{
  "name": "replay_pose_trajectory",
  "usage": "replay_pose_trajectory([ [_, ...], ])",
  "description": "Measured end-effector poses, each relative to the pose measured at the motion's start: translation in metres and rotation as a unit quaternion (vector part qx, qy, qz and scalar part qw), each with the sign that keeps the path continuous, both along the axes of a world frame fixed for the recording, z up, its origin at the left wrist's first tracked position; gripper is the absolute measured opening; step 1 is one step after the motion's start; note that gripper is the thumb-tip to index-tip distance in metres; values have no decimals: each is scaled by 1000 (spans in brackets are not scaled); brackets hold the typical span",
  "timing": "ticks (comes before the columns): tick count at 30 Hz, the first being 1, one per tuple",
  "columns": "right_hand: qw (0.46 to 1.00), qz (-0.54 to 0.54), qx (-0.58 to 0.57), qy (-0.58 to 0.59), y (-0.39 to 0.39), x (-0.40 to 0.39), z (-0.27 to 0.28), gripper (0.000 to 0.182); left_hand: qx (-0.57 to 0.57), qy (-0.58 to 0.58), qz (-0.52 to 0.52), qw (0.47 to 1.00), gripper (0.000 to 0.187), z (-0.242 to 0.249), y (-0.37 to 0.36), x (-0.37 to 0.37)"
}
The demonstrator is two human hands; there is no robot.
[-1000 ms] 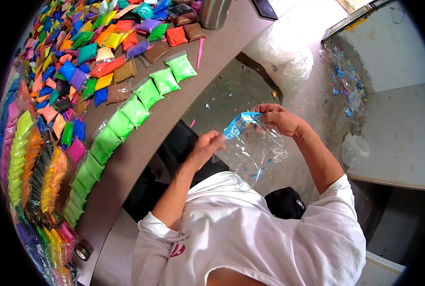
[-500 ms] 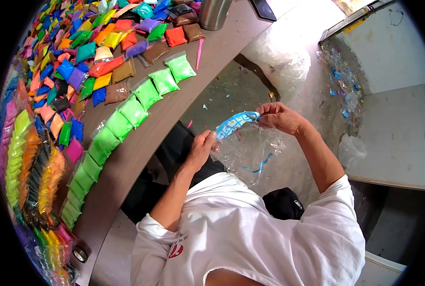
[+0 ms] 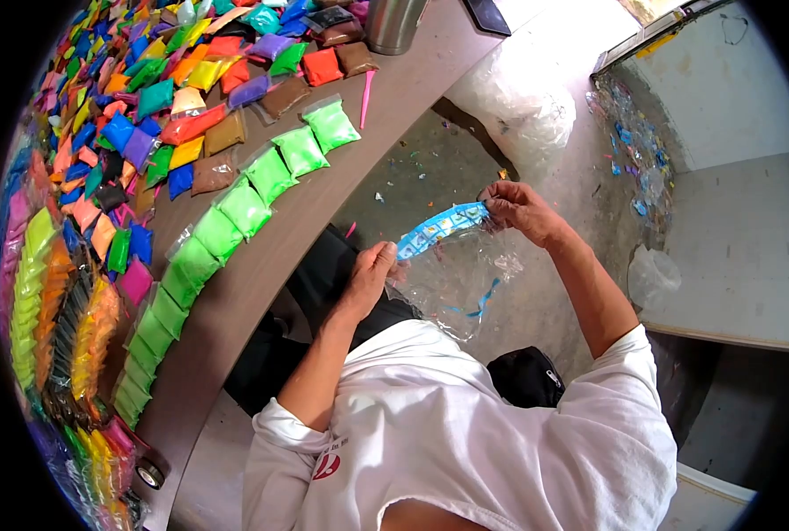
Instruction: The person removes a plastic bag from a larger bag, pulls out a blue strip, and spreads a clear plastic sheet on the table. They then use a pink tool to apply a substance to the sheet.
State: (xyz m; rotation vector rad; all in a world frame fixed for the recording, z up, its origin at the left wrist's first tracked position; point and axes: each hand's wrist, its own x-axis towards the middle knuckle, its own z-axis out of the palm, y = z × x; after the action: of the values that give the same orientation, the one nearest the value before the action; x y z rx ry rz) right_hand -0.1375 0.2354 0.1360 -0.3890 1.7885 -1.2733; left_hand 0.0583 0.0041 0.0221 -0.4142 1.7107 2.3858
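Between my two hands stretches the blue printed header of a clear plastic bag (image 3: 443, 228). My left hand (image 3: 372, 276) pinches the header's left end, while the fingers of my right hand (image 3: 518, 211) are closed on its right end. Below the header the see-through part of the bag hangs crumpled over my lap, with a small blue strip (image 3: 485, 299) showing in it. To the left, a curved row of bright green packets (image 3: 217, 234) lies on the table (image 3: 244, 292), overlapping at its near end.
A heap of many-coloured packets (image 3: 155, 97) covers the table's far left, with bundled packet rows (image 3: 58, 301) nearer. A steel tumbler (image 3: 394, 25) and a phone (image 3: 487, 16) stand by the far edge. A large clear plastic sack (image 3: 523, 106) and scraps lie on the floor.
My right hand has risen slightly, and the blue header looks a little straighter and more fully spread between my hands. The packets on the table are unmoved.
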Motion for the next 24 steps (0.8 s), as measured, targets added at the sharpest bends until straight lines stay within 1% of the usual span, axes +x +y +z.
replay_pose_trajectory([
  [2, 994, -65, -64, -63, 7, -2, -11, 14, 14, -3, 9, 1000, 38, 0, 1, 0],
  [3, 994, -66, -64, -63, 8, -3, -11, 14, 29, -6, 19, 999, 38, -3, 2, 0],
  [5, 982, -130, -89, -103, 9, -4, -12, 15, 36, -1, 20, 999, 38, -8, 0, -1],
  [9, 983, -126, -51, -127, 3, 5, -1, 18, 27, 1, 14, 1000, 40, -3, 0, -1],
  [11, 997, -34, -33, 54, -4, 18, 0, 19, 21, -1, 14, 1000, 40, -1, 1, -2],
  [12, 997, -35, -33, 54, -2, 16, -7, 19, 15, -2, 14, 1000, 40, 0, 1, -2],
  [14, 976, 29, 33, 216, 3, 10, -28, 23, 26, 0, 19, 999, 41, -3, 2, -2],
  [15, 992, -35, -1, 119, 2, 10, -27, 16, 37, 2, 26, 999, 41, -3, 2, -1],
  [16, 992, -35, -2, 119, 5, 6, -25, 16, 37, 2, 26, 999, 41, -4, 1, -1],
  [18, 998, -43, -48, 8, 11, -1, -21, 13, 10, 3, 13, 1000, 40, -4, 0, 0],
  [19, 998, -43, -48, 8, 12, -2, -21, 13, 10, 3, 13, 1000, 40, -4, -1, 0],
  [21, 988, -81, -79, -103, 12, -3, -21, 21, 16, 4, 6, 1000, 40, -2, 0, 0],
  [22, 988, -81, -78, -103, 13, -3, -20, 21, 16, 3, 6, 1000, 40, 0, 0, 0],
  [24, 975, -108, -114, -161, 13, -2, -16, 22, -4, 5, 7, 1000, 38, 4, 1, 0],
])
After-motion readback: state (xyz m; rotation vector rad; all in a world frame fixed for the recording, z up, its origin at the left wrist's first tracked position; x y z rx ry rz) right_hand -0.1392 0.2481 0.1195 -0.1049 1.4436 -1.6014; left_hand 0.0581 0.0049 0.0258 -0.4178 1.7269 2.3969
